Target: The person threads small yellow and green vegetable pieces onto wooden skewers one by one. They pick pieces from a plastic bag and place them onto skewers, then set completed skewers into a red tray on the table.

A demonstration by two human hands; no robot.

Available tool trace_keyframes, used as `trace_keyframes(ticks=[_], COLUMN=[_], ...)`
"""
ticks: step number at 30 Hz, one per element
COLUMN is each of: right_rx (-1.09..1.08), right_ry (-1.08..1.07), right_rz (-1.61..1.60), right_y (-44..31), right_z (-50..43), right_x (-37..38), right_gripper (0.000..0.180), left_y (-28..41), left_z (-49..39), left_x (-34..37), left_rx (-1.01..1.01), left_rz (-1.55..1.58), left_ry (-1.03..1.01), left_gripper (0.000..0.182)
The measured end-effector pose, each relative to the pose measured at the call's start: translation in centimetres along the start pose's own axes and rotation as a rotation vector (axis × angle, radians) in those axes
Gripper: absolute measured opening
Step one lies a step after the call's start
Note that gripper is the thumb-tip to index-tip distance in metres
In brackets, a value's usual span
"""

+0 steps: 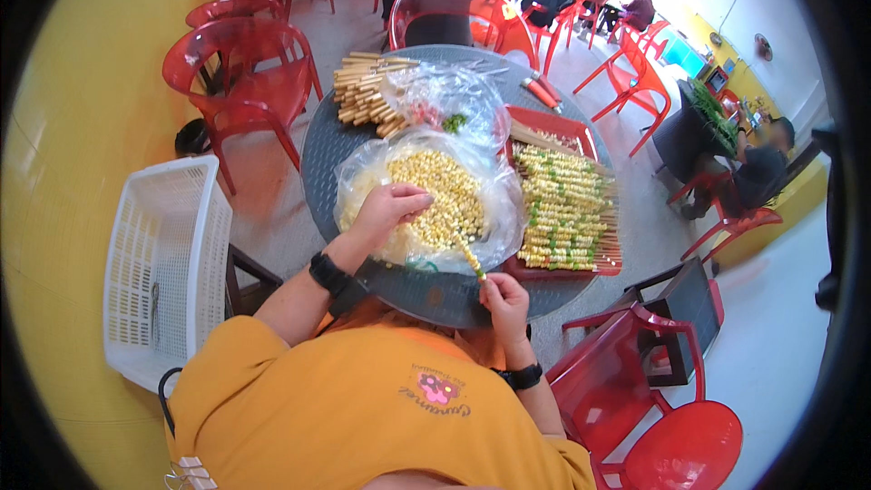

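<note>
A skewer of corn kernels (468, 253) with a green piece at its lower end is held by my right hand (505, 296), its far tip over the kernel pile. My left hand (391, 211) is above the near left of the loose corn kernels (435, 180), thumb and fingertips together; whether a kernel is pinched there cannot be told. The kernels lie in a clear plastic bag (354, 173) spread open on the round dark table (435, 296). To the right, a red tray (586, 131) bears rows of filled skewers (561, 207) with yellow kernels and green pieces.
Wooden-handled skewers (367, 95), another clear bag (476, 92) with green pieces and red-handled tools (541, 92) lie at the table's back. A white plastic basket (160, 272) stands left. Red chairs (245, 75) surround the table. A person (755, 167) sits at the far right; others are farther back.
</note>
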State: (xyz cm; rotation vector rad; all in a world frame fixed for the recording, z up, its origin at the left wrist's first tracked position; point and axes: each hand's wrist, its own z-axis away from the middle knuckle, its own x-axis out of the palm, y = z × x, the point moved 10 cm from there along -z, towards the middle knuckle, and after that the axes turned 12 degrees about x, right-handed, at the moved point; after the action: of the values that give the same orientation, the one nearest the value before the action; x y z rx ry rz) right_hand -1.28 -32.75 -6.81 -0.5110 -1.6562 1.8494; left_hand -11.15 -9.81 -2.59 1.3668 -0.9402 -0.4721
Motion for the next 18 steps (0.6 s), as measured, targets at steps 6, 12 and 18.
trace_keyframes(ticks=[6, 12, 18], right_rx=[0.000, 0.001, -0.002], right_ry=[-0.020, -0.018, 0.026], right_rz=[-0.006, 0.006, -0.100], right_y=[0.3, -0.2, -0.3], right_z=[0.0, 0.1, 0.3], right_x=[0.0, 0.2, -0.7], right_gripper=[0.008, 0.008, 0.010], left_y=[-1.5, -0.9, 5.0], left_z=[1.5, 1.7, 1.0], left_x=[3.1, 3.4, 0.1], left_rx=[-0.069, -0.059, 0.385], left_rz=[-0.258, -0.294, -0.928], left_ry=[-0.216, -0.277, -0.139], left_gripper=[0.023, 0.020, 0.020])
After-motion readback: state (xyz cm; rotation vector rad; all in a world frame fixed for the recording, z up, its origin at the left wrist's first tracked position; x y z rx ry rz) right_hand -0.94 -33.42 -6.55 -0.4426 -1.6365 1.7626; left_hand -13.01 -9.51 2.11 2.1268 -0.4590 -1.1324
